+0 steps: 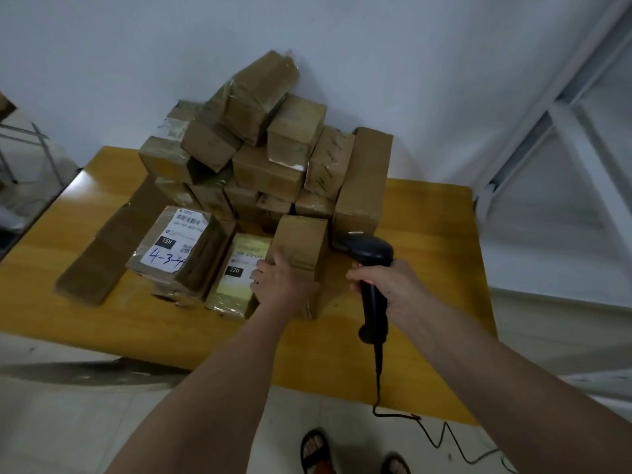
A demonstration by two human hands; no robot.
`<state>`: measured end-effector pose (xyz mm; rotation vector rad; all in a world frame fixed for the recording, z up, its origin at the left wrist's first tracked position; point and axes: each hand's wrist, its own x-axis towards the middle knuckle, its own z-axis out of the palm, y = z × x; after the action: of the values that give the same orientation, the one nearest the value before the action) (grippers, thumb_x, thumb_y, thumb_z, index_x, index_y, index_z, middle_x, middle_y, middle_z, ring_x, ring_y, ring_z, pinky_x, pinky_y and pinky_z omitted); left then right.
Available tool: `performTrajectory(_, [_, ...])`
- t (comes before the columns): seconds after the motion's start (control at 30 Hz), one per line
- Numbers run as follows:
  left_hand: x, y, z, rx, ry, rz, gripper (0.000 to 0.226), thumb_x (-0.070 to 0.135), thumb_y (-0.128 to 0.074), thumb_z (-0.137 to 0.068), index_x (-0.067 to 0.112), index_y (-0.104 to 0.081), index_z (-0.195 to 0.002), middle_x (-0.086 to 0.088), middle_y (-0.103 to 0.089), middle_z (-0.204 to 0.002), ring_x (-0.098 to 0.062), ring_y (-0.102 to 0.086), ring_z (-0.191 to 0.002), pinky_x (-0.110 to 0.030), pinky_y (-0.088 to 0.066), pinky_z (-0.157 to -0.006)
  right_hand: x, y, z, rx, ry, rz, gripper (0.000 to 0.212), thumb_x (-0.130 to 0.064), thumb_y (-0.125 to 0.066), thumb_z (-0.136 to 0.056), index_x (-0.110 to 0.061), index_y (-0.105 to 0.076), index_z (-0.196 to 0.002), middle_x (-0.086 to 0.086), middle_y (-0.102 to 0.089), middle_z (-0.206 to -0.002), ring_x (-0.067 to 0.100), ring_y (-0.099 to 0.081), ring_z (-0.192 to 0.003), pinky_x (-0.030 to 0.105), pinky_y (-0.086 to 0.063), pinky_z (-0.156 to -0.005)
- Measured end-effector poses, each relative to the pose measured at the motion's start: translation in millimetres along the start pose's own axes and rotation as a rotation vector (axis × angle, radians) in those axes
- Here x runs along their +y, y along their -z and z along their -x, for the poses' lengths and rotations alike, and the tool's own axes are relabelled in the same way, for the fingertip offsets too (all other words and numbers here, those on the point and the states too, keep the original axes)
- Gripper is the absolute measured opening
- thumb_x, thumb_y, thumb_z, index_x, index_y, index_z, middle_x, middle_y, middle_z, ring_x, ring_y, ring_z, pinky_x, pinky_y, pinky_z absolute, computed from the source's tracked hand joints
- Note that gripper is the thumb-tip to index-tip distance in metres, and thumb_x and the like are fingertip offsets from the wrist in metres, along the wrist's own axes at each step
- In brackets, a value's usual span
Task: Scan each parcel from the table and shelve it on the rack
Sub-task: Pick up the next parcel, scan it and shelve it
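A heap of brown cardboard parcels (263,142) is stacked on a yellow table (427,241) against the wall. My left hand (282,280) grips the near left side of a small plain parcel (302,244) standing at the front of the heap. My right hand (386,283) holds a black barcode scanner (371,265) by its handle, its head just right of that parcel. Left of it lie a parcel with a "220" label (239,271) and one with a white label marked "4-3-4" (178,241).
A long flat parcel (109,244) lies at the table's left. The scanner's cable (441,429) trails over the table's front edge to the floor. White metal rack uprights (561,131) stand at the right. My sandalled feet (316,449) are below the table edge.
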<state>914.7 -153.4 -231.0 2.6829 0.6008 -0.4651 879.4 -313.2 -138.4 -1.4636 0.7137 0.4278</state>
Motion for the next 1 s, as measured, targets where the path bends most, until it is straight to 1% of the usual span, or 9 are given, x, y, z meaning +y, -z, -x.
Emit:
performTrajectory(0.17, [-8,0,18,-0.331,0.001,0.382,0.116,0.05,-0.082,-0.065,0.027,-0.009,-0.152,-0.016,-0.025,-0.147,-0.039,-0.031,-0.134,-0.05,-0.037,-0.107,5,14,-1,0.013,-0.007,-0.022,0.012,0.003,-0.074,-0.075,-0.003,-0.067,-0.083,0.013,-0.066,-0.073,0.024,-0.064,-0.068,0.037,-0.054,-0.071])
performTrajectory(0.27, [-23,-2,44,-0.593,0.043,0.725,0.099,0.037,-0.083,-0.071,0.022,-0.024,-0.15,-0.008,-0.047,-0.133,-0.027,-0.054,-0.115,-0.034,-0.052,-0.085,10,27,4,0.005,0.001,-0.025,0.012,0.003,-0.074,-0.076,-0.003,-0.068,-0.084,0.011,-0.067,-0.074,0.022,-0.065,-0.066,0.035,-0.055,-0.069])
performTrajectory(0.37, [-33,-10,66,-0.736,0.063,0.8,0.076,0.031,-0.074,-0.081,0.02,-0.034,-0.144,-0.011,-0.057,-0.122,-0.022,-0.06,-0.098,-0.025,-0.051,-0.064,20,41,8,0.012,-0.002,-0.02,0.012,0.003,-0.074,-0.076,-0.003,-0.068,-0.085,0.011,-0.068,-0.076,0.023,-0.065,-0.066,0.037,-0.055,-0.072])
performTrajectory(0.47, [-41,-23,77,-0.795,0.079,0.826,0.063,0.028,-0.067,-0.086,0.018,-0.04,-0.142,-0.013,-0.057,-0.121,-0.026,-0.057,-0.103,-0.031,-0.05,-0.073,34,57,12,0.026,-0.024,-0.004,0.011,0.003,-0.075,-0.075,-0.002,-0.069,-0.083,0.013,-0.068,-0.074,0.025,-0.065,-0.067,0.04,-0.056,-0.076])
performTrajectory(0.53, [-44,-32,78,-0.753,0.121,0.793,0.063,0.024,-0.066,-0.088,0.019,-0.038,-0.144,-0.015,-0.053,-0.129,-0.031,-0.054,-0.113,-0.041,-0.049,-0.091,43,66,14,0.031,-0.047,-0.002,0.011,0.004,-0.075,-0.075,-0.002,-0.069,-0.082,0.013,-0.067,-0.072,0.027,-0.065,-0.069,0.042,-0.055,-0.078])
performTrajectory(0.63, [-38,-40,77,-0.433,0.162,0.537,0.076,0.02,-0.068,-0.087,0.015,-0.027,-0.15,-0.017,-0.041,-0.144,-0.033,-0.044,-0.129,-0.045,-0.041,-0.106,53,77,16,0.041,-0.069,-0.019,0.012,0.004,-0.075,-0.074,0.0,-0.067,-0.083,0.015,-0.066,-0.07,0.029,-0.064,-0.07,0.044,-0.055,-0.079])
performTrajectory(0.77, [-11,-52,97,-0.116,0.034,0.063,0.119,0.067,-0.074,-0.064,0.023,-0.007,-0.152,-0.015,-0.016,-0.156,-0.035,-0.016,-0.144,-0.055,-0.024,-0.113,60,84,20,0.031,-0.078,-0.045,0.015,0.004,-0.075,-0.074,0.0,-0.066,-0.085,0.014,-0.066,-0.07,0.028,-0.065,-0.069,0.044,-0.055,-0.082])
performTrajectory(0.9, [16,-83,121,-0.208,0.01,-0.201,0.15,0.091,-0.062,-0.043,0.03,0.027,-0.147,-0.017,0.027,-0.156,-0.042,0.018,-0.144,-0.072,-0.005,-0.107,66,88,25,0.021,-0.081,-0.06,0.013,0.005,-0.074,-0.075,-0.002,-0.066,-0.081,0.013,-0.066,-0.072,0.027,-0.064,-0.069,0.044,-0.055,-0.083])
performTrajectory(1.0, [19,-90,124,-0.287,0.099,-0.199,0.155,0.082,-0.073,-0.044,0.032,0.036,-0.142,-0.021,0.032,-0.153,-0.045,0.02,-0.143,-0.075,-0.009,-0.105,70,95,27,0.017,-0.085,-0.052,0.013,0.004,-0.074,-0.076,-0.004,-0.067,-0.083,0.014,-0.066,-0.076,0.027,-0.064,-0.07,0.044,-0.055,-0.082])
